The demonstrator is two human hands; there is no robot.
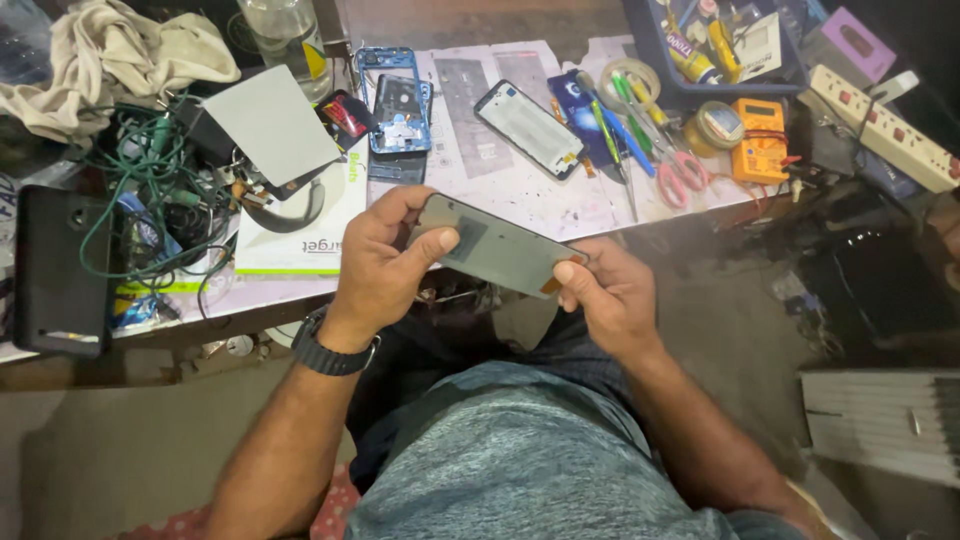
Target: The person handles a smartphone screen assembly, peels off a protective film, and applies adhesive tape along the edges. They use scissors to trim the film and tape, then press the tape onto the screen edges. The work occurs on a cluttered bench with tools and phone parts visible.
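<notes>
I hold a flat grey phone screen panel in both hands just in front of the workbench edge, its back side up, with a small orange flex tab at its right end. My left hand, with a black watch on the wrist, grips the panel's left end, thumb on top. My right hand pinches the right end near the tab. On the bench beyond lie a blue phone frame with its insides showing and another screen panel.
Screwdrivers, tweezers and scissors lie beside an orange multimeter and a tape roll. A white power strip sits far right. Green wires, a black phone case, a cloth and a white box crowd the left.
</notes>
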